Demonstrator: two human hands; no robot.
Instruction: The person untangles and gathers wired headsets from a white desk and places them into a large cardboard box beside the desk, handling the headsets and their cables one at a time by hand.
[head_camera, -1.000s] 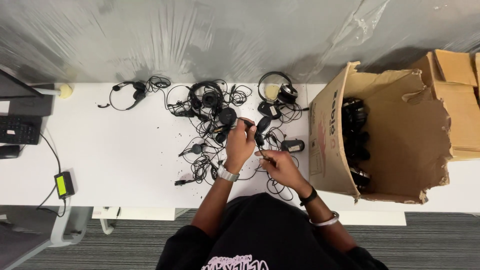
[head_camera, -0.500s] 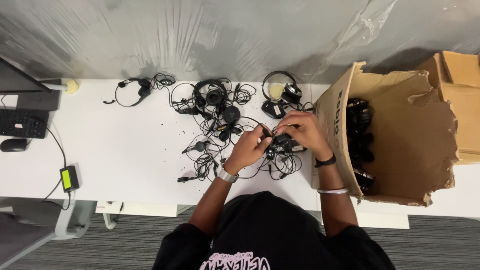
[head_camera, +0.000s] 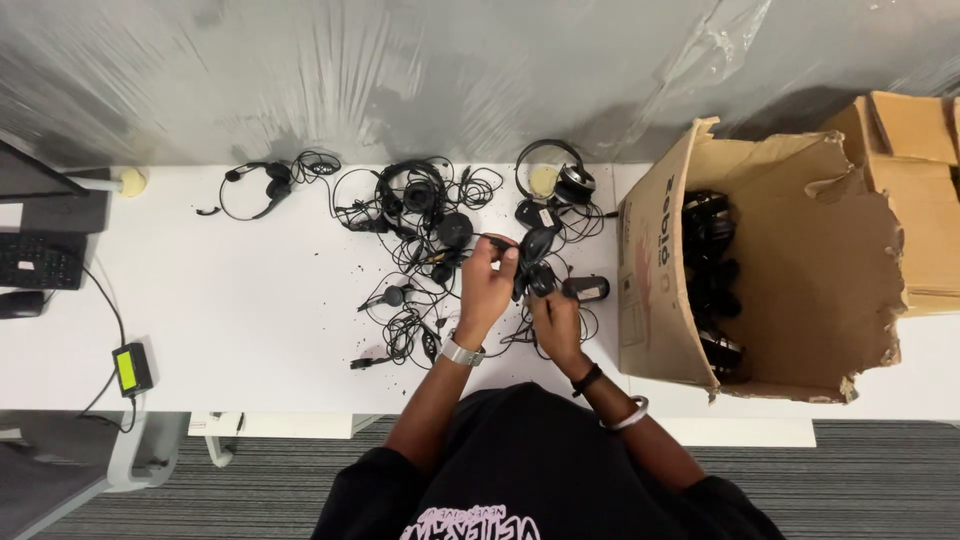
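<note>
my left hand (head_camera: 487, 283) pinches headset (head_camera: 533, 258), right hand (head_camera: 556, 318) grips its cord at 5 o'clock. tangle (head_camera: 420, 270) at 9 o'clock may snag, drag neighbours along.

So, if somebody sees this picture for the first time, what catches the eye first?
First comes the tangle of black headsets and cables in the middle of the white table, with the left hand and right hand gripping one black headset above it. Next, the torn cardboard box at the right, with more black headsets inside.
</note>
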